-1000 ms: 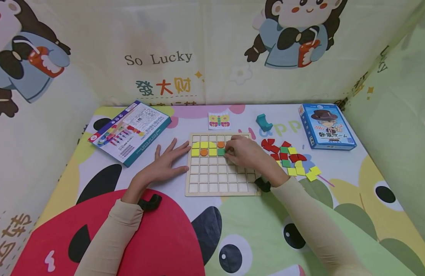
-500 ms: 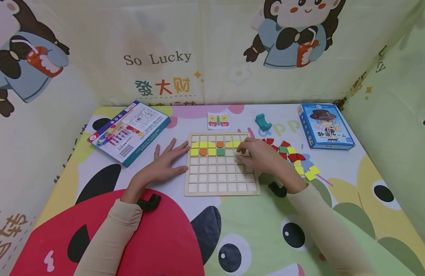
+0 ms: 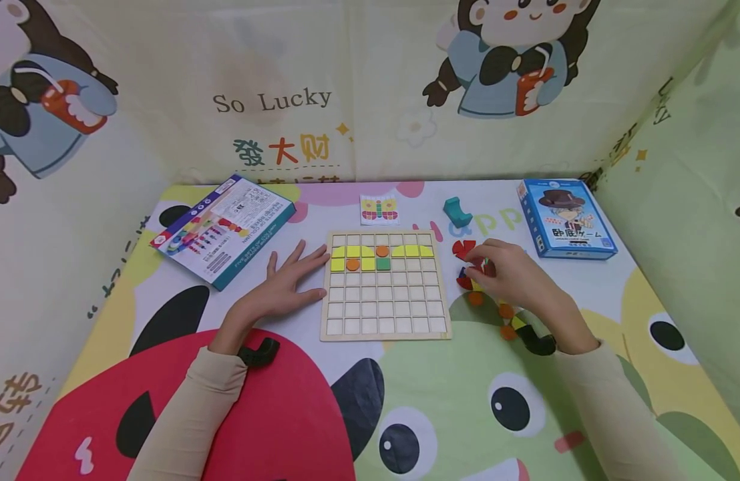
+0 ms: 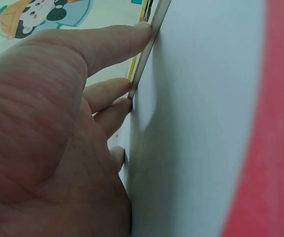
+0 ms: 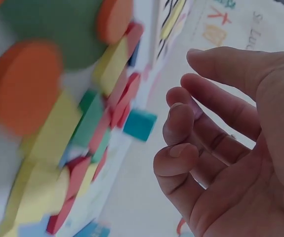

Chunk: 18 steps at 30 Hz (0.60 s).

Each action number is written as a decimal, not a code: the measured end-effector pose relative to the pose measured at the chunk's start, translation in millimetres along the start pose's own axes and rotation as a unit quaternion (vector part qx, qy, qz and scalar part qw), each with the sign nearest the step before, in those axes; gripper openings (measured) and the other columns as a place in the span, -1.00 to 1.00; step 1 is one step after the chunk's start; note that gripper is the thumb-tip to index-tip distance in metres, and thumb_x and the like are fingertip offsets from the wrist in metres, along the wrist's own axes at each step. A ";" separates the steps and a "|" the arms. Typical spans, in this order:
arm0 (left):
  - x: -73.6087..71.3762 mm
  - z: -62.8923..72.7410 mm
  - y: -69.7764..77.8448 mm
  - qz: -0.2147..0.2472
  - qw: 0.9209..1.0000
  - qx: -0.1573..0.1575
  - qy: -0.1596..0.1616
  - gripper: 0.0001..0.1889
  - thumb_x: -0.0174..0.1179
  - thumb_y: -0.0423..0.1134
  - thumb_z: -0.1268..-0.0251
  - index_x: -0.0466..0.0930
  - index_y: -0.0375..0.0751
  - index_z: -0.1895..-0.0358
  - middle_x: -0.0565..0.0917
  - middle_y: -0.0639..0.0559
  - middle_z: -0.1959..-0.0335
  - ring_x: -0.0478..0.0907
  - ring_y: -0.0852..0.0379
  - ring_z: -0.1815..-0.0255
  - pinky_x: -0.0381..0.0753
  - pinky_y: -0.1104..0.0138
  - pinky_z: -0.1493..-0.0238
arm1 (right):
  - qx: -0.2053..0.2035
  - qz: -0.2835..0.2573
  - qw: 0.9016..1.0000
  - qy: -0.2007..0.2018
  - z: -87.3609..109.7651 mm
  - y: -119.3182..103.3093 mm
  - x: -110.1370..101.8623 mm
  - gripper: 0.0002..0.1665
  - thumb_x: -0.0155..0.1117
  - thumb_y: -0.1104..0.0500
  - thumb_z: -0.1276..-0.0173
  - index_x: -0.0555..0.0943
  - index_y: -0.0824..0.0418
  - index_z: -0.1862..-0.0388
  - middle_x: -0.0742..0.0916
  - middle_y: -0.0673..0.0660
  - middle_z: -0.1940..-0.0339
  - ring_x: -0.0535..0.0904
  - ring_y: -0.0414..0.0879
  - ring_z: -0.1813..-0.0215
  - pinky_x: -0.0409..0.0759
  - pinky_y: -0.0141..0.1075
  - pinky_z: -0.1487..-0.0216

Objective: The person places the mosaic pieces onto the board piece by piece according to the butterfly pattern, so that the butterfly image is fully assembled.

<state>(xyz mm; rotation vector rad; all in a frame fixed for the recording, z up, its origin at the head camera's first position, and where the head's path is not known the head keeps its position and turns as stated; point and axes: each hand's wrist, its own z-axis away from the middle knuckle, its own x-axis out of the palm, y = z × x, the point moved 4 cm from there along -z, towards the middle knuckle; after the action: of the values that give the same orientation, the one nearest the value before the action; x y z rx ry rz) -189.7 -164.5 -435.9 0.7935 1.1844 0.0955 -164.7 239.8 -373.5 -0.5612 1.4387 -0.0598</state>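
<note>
My left hand (image 3: 288, 284) lies on the table with fingers spread, its fingertips and thumb touching the left edge of a wooden grid board (image 3: 385, 337). In the board's upper rows sit several yellow pieces (image 3: 413, 251), orange discs (image 3: 382, 251) and a green square (image 3: 383, 264). To the right of the board, my right hand (image 3: 514, 270) is over a scatter of loose pieces, with red ones (image 3: 463, 248) showing by its fingertips. The right wrist view shows its fingers loosely bent, nothing between them, apart from the orange disc (image 5: 25, 86) and yellow pieces (image 5: 53, 123).
Behind the board lie a butterfly pattern card (image 3: 379, 210) and a teal curved block (image 3: 457, 211). A flat game box (image 3: 232, 230) is at the back left, a blue box (image 3: 567, 219) at the back right. Orange discs (image 3: 507, 332) lie below my right hand.
My right hand has moved off the board to the right, over the loose pieces. Yellow pieces now show in the upper row where it was. My left hand has stayed put.
</note>
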 end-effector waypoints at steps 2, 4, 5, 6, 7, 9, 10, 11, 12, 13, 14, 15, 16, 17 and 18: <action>-0.5 0.6 0.5 0.002 1.000 0.002 0.001 -0.14 0.31 0.06 -0.44 0.15 0.06 -0.72 0.06 0.02 -0.80 -0.40 -0.20 -0.84 -0.70 -0.40 -0.60 | 0.012 0.000 1.000 -0.005 4.7 7.5 -1.6 -0.67 0.47 0.16 -0.43 0.76 0.22 -0.12 0.78 0.18 0.06 0.63 0.02 0.10 0.69 -0.26 0.15; -1.1 1.2 1.1 0.003 1.000 0.003 0.002 -0.14 0.31 0.05 -0.44 0.15 0.05 -0.71 0.06 0.01 -0.79 -0.40 -0.22 -0.84 -0.70 -0.41 -0.59 | 0.019 0.004 1.000 -0.015 9.0 13.4 -1.7 -0.68 0.47 0.17 -0.42 0.77 0.22 -0.11 0.77 0.17 0.07 0.61 0.01 0.11 0.67 -0.29 0.18; -1.2 1.3 1.4 0.004 1.000 0.004 0.003 -0.15 0.31 0.05 -0.44 0.15 0.04 -0.71 0.06 0.00 -0.79 -0.39 -0.23 -0.83 -0.70 -0.42 -0.59 | 0.019 0.007 1.000 -0.021 10.9 15.7 -1.1 -0.69 0.47 0.17 -0.41 0.77 0.21 -0.10 0.76 0.17 0.10 0.61 0.01 0.12 0.64 -0.30 0.21; -1.4 1.4 1.5 0.005 1.000 0.005 0.003 -0.15 0.31 0.04 -0.44 0.16 0.04 -0.71 0.06 -0.01 -0.79 -0.39 -0.24 -0.83 -0.70 -0.42 -0.58 | 0.020 0.010 0.999 -0.027 12.5 18.1 -0.2 -0.70 0.47 0.18 -0.40 0.77 0.21 -0.08 0.75 0.17 0.12 0.59 0.01 0.14 0.62 -0.30 0.23; -1.5 1.6 1.6 0.005 1.000 0.004 0.003 -0.15 0.31 0.05 -0.44 0.15 0.04 -0.71 0.07 0.00 -0.79 -0.39 -0.23 -0.83 -0.70 -0.42 -0.59 | 0.021 0.012 0.999 -0.033 13.8 20.2 0.9 -0.70 0.47 0.18 -0.40 0.77 0.20 -0.07 0.75 0.16 0.13 0.57 0.00 0.15 0.60 -0.30 0.26; -1.5 1.6 1.6 0.005 1.000 0.002 0.003 -0.15 0.30 0.06 -0.45 0.15 0.04 -0.71 0.06 0.00 -0.79 -0.39 -0.23 -0.83 -0.69 -0.42 -0.59 | 0.022 0.018 0.999 -0.042 16.1 23.3 2.8 -0.69 0.49 0.18 -0.37 0.77 0.19 -0.07 0.76 0.18 0.10 0.58 0.01 0.13 0.63 -0.27 0.25; -1.5 1.5 1.4 0.006 1.000 0.002 0.002 -0.15 0.30 0.06 -0.45 0.15 0.04 -0.71 0.06 -0.01 -0.80 -0.39 -0.23 -0.83 -0.69 -0.42 -0.58 | 0.020 0.020 0.999 -0.046 16.8 24.9 3.9 -0.68 0.50 0.18 -0.36 0.77 0.20 -0.07 0.77 0.20 0.09 0.58 0.03 0.12 0.66 -0.24 0.24; -1.5 1.3 1.3 0.006 1.000 0.002 0.002 -0.15 0.30 0.06 -0.46 0.15 0.04 -0.71 0.06 -0.01 -0.80 -0.39 -0.24 -0.83 -0.69 -0.43 -0.58 | 0.021 0.023 0.998 -0.048 17.5 26.5 4.8 -0.67 0.51 0.17 -0.35 0.77 0.21 -0.07 0.77 0.21 0.07 0.59 0.04 0.10 0.68 -0.22 0.22; -1.6 1.5 1.4 0.006 1.000 0.003 0.002 -0.16 0.30 0.06 -0.46 0.15 0.04 -0.71 0.06 -0.01 -0.80 -0.39 -0.23 -0.83 -0.69 -0.43 -0.58 | 0.021 0.024 0.998 -0.050 18.0 28.0 5.5 -0.66 0.52 0.17 -0.34 0.78 0.22 -0.07 0.78 0.23 0.04 0.61 0.06 0.07 0.72 -0.19 0.18; -1.6 1.5 1.5 0.007 1.000 0.003 0.002 -0.16 0.30 0.06 -0.46 0.15 0.04 -0.71 0.06 -0.01 -0.80 -0.39 -0.23 -0.83 -0.69 -0.43 -0.58 | 0.022 0.025 0.998 -0.051 18.4 29.7 6.4 -0.65 0.53 0.16 -0.34 0.78 0.23 -0.07 0.78 0.24 0.01 0.62 0.07 0.04 0.75 -0.17 0.14; -1.5 1.5 1.4 0.006 1.000 0.003 0.002 -0.16 0.30 0.05 -0.46 0.15 0.04 -0.71 0.06 -0.01 -0.79 -0.39 -0.23 -0.83 -0.69 -0.42 -0.58 | 0.022 0.026 0.998 -0.053 18.8 30.8 7.0 -0.64 0.54 0.16 -0.33 0.77 0.24 -0.07 0.78 0.25 -0.01 0.63 0.07 0.02 0.77 -0.15 0.11; -1.5 1.6 1.5 0.006 1.000 0.003 0.002 -0.16 0.30 0.05 -0.46 0.16 0.04 -0.71 0.06 -0.01 -0.79 -0.39 -0.23 -0.83 -0.70 -0.42 -0.58 | 0.022 0.026 0.998 -0.055 18.8 32.0 7.7 -0.63 0.55 0.15 -0.33 0.77 0.24 -0.07 0.77 0.26 -0.01 0.63 0.08 0.01 0.78 -0.13 0.10; -1.4 1.7 1.6 0.005 1.000 0.004 0.003 -0.16 0.30 0.04 -0.45 0.16 0.04 -0.71 0.07 0.00 -0.79 -0.39 -0.23 -0.83 -0.69 -0.42 -0.58 | 0.022 0.024 0.998 -0.056 18.7 33.1 8.4 -0.63 0.55 0.15 -0.32 0.77 0.25 -0.07 0.77 0.27 0.00 0.63 0.08 0.02 0.78 -0.13 0.10; -1.3 1.7 1.6 0.004 1.000 0.004 0.004 -0.16 0.30 0.04 -0.45 0.16 0.04 -0.71 0.07 0.00 -0.79 -0.39 -0.23 -0.83 -0.70 -0.42 -0.59 | 0.024 0.023 0.998 -0.058 18.6 34.2 9.0 -0.62 0.56 0.15 -0.32 0.77 0.25 -0.07 0.77 0.26 -0.01 0.63 0.07 0.01 0.78 -0.14 0.10; -1.2 1.8 1.7 0.003 1.000 0.004 0.004 -0.16 0.31 0.04 -0.45 0.16 0.04 -0.71 0.07 0.00 -0.79 -0.39 -0.22 -0.84 -0.69 -0.41 -0.59 | 0.024 0.021 0.998 -0.059 18.4 34.9 9.5 -0.62 0.56 0.15 -0.32 0.77 0.25 -0.08 0.76 0.26 -0.01 0.63 0.07 0.01 0.78 -0.13 0.10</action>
<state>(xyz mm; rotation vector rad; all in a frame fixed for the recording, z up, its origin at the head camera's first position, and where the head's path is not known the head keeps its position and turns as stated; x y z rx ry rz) -188.2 -164.7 -433.7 0.8043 1.1915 0.0987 -156.1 272.7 -395.6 -0.4870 1.3310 -0.0262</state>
